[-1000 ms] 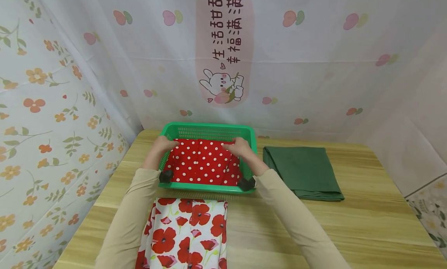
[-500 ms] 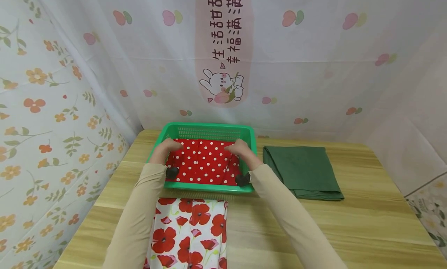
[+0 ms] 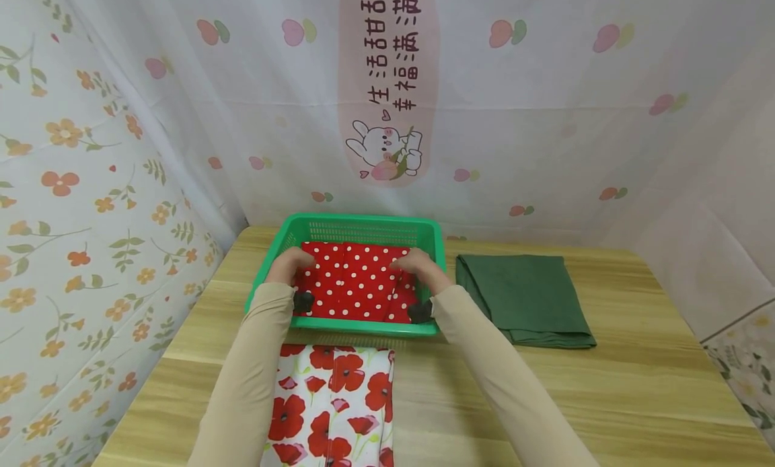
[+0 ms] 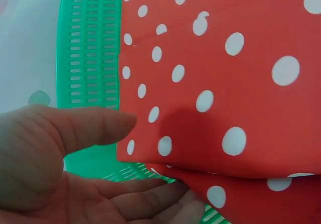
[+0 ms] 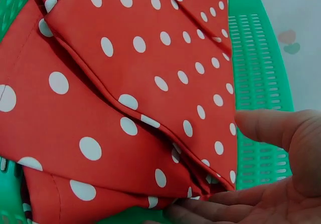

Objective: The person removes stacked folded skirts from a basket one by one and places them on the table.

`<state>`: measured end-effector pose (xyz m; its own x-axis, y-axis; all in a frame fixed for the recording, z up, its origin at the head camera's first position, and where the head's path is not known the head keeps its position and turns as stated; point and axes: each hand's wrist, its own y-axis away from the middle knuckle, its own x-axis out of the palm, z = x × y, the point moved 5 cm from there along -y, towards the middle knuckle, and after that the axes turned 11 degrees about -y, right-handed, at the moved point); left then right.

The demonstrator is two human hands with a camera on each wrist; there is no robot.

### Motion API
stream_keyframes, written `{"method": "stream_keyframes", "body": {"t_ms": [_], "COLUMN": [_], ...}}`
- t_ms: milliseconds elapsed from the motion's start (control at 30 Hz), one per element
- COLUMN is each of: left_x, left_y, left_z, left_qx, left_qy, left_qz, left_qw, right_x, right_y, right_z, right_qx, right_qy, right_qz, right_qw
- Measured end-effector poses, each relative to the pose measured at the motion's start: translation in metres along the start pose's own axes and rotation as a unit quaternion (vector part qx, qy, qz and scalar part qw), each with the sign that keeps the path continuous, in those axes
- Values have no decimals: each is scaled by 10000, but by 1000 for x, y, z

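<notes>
A folded red cloth with white polka dots (image 3: 363, 282) lies in the green plastic basket (image 3: 363, 326) at the back of the table. Both hands reach into the basket from either end. My left hand (image 3: 289, 264) is at the cloth's left side; in the left wrist view its thumb (image 4: 108, 126) lies over the edge while the fingers slip beneath the fold. At the cloth's right side is my right hand (image 3: 419, 265). Its thumb (image 5: 261, 126) meets the cloth's edge in the right wrist view, and its fingertips go under the lower corner, partly hidden.
In front of the basket lies a folded white cloth with red poppies (image 3: 339, 406), partly covered by the left sleeve (image 3: 245, 379). A folded dark green cloth (image 3: 527, 299) rests to the basket's right on the wooden table (image 3: 636, 386). Patterned curtains (image 3: 545, 117) hang close behind.
My left hand has moved inward to the right and slightly down into the basket. The right hand has shifted slightly lower at its end. The dotted cloth stays in place.
</notes>
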<state>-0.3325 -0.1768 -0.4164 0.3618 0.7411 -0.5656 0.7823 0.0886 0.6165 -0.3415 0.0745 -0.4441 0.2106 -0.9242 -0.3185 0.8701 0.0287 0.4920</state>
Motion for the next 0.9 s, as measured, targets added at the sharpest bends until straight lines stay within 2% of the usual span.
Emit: {"method": "stream_keyframes", "body": {"t_ms": [167,233,400,533,700,833,900], "left_x": [0,1,1,1,0,-1,-2], "left_y": [-3,-4,-4,-5,-5,-16,-31], "left_z": [1,2,7,8,8,12,16], "left_qx": [-51,-110,-281,-291,-278,-314,-330], "left_qy": [-411,-255,-18,-170,-291,-180,-62], "left_qz": [-145,-47,187,219,199,154,263], "left_qw": [9990,9996,9994,9992,9990,9992,9991], "right_x": [2,2,4,4,5,6,6], "right_y": [-2,-3,-4,-6,-8,-9,-9], "right_z": [-1,-1,-2,-3,-4,-5,-6], "right_qx": [168,266,335,347,412,408,400], "right_qy": [73,207,-12,-307,-331,-172,-152], "right_qz": [47,-34,-120,-185,-152,-161,-194], "right_qw": [9998,9994,9994,9988,9985,9989,9989]}}
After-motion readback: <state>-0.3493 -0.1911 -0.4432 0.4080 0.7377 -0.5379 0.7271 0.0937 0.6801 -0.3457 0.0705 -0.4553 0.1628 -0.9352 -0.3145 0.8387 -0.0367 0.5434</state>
